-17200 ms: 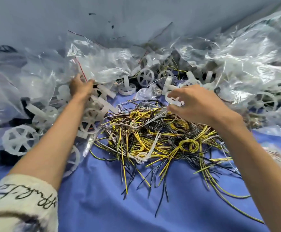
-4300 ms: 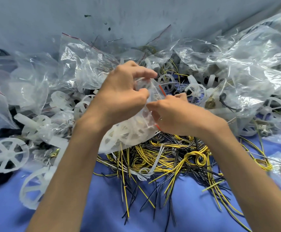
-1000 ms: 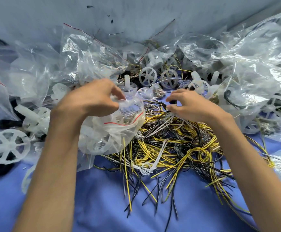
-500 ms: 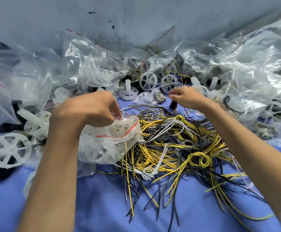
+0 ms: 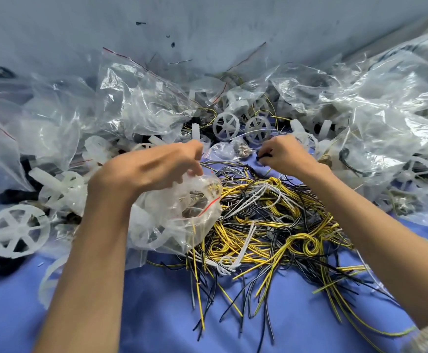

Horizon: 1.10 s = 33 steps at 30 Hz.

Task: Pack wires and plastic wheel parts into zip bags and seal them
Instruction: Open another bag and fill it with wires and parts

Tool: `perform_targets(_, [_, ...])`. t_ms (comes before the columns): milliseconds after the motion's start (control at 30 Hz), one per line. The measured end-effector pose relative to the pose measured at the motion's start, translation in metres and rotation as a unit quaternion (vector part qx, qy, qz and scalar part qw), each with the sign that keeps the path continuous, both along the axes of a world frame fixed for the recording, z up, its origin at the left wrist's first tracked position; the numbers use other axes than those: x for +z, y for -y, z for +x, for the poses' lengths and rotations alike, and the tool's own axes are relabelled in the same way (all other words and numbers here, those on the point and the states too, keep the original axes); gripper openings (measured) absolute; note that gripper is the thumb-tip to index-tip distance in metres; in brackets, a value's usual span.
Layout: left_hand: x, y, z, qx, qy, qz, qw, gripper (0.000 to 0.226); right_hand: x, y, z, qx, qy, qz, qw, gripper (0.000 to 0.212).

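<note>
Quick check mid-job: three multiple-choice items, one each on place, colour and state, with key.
1. Where is the right hand? A. at the far edge of the wire pile B. on a white wheel C. on the wall
2. The seal line of the held zip bag is: A. green B. red C. black
3. The held bag's mouth is: A. sealed B. knotted C. open
Key: A: it pinches a small dark piece there. B: a red line rims the mouth. C: the left hand holds it gaping.
</note>
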State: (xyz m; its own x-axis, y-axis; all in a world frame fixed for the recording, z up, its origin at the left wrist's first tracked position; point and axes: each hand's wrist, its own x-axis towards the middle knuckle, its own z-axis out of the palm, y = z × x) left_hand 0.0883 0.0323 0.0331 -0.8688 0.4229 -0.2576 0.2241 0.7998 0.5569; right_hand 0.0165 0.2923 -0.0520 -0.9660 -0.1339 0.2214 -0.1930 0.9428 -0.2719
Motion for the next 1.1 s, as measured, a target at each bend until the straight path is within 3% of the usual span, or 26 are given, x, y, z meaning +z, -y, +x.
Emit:
perform_targets(67, [0.003, 0.001, 0.001, -0.001, -0.013, 0.011, 1.0, 0.059, 0.016, 0.001, 0.011, -0.026, -0.043, -0.073, 0.996, 0.013])
perform_targets(133, [0.003, -0.002, 0.0, -0.002, -0.04, 0.025, 0.999, 0.049, 0.032, 0.003, 0.027, -0.042, -0.05, -0.138, 0.988, 0.012])
perform_targets(200, [0.002, -0.006, -0.001, -0.004, -0.065, 0.049, 0.997, 0.026, 0.047, 0.009, 0.047, -0.028, -0.026, -0.193, 0.98, 0.012])
perform_targets(367, [-0.003, -0.019, -0.003, -0.02, -0.103, 0.074, 0.992, 0.029, 0.078, 0.04, 0.092, 0.091, 0.065, -0.257, 0.96, 0.014])
perform_targets(500, [-0.003, -0.021, -0.002, -0.041, -0.136, 0.061, 0.988, 0.028, 0.079, 0.061, 0.107, 0.161, 0.144, -0.278, 0.936, 0.013])
perform_targets(733, [-0.006, -0.017, -0.007, -0.104, -0.163, 0.029, 0.981, 0.028, 0.051, 0.089, 0.097, 0.159, 0.132, -0.246, 0.947, 0.004])
perform_targets(1000, [-0.008, 0.001, -0.011, -0.091, -0.125, 0.12, 0.981, 0.06, 0.045, 0.091, 0.09, 0.177, 0.112, -0.234, 0.949, 0.011])
perform_targets(1100, [-0.008, 0.005, -0.011, -0.086, -0.138, 0.126, 0.979, 0.055, 0.047, 0.091, 0.092, 0.198, 0.113, -0.179, 0.957, 0.014])
